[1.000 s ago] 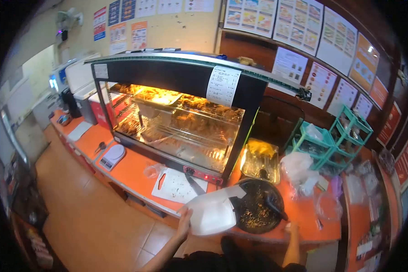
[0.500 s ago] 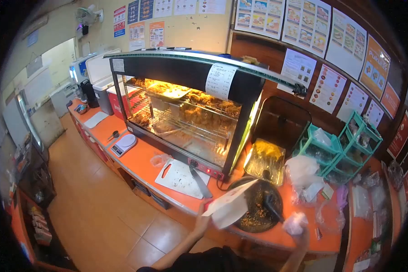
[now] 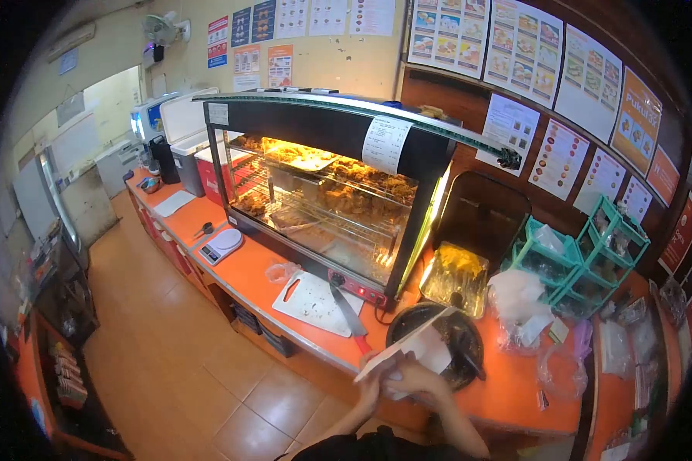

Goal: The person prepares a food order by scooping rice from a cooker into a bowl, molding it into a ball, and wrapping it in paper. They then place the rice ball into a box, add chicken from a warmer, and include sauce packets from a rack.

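My left hand (image 3: pixel 370 389) grips the lower left edge of a folded sheet of white wrapping paper (image 3: pixel 432 351), held tilted over the near side of a black stone mortar (image 3: pixel 469 332). Against the paper's inner face is my right hand (image 3: pixel 420 378), fingers curled around a small white bundle (image 3: pixel 394 377), mostly hidden by the hand and paper. A dark pestle (image 3: pixel 472 363) leans in the mortar, handle toward the right rim. Left of the mortar, a knife with a red handle (image 3: pixel 362 343) lies partly on a white cutting board (image 3: pixel 313 304).
Behind the board stands a lit glass display warmer (image 3: pixel 331 207) with fried food. A metal tray (image 3: pixel 455 284), plastic bags (image 3: pixel 517 296) and green baskets (image 3: pixel 550 257) sit beyond the mortar. Farther left are a kitchen scale (image 3: pixel 221 245) and a red cooler (image 3: pixel 215 173).
My right hand has moved left from beside the mortar, bringing the white bundle to the paper. My left hand still holds the paper, now slightly lower and farther right.
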`<state>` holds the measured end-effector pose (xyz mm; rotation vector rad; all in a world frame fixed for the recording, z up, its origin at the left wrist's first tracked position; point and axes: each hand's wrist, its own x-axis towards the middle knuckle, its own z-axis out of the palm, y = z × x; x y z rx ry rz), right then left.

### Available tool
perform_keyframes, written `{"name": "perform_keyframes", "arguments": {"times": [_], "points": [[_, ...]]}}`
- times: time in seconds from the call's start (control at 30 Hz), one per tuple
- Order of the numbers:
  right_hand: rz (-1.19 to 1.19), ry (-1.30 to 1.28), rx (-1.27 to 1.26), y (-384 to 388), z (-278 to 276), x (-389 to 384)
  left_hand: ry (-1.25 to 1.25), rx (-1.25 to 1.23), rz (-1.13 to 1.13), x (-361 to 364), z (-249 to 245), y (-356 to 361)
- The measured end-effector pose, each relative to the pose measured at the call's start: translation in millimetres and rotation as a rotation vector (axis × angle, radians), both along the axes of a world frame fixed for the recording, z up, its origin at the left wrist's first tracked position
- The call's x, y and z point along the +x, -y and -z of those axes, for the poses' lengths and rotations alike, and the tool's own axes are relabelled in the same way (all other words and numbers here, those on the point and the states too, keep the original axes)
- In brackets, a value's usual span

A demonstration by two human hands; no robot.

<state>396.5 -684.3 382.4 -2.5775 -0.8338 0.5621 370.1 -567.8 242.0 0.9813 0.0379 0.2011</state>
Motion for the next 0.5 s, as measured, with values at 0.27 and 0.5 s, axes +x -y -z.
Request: {"name": "perform_keyframes", "arguments": {"times": [0.27,0.5], "points": [[0.660,0.374,0.353,23.0,-15.1,-8.9,-0.206,-0.042,0.062,-31.6,-46.3,-32.7],[0.727,0.382,0.314,82.0,73.6,-6.8,-0.406,0.054,0.293,-18.3,-3.2,-21.0]]}}
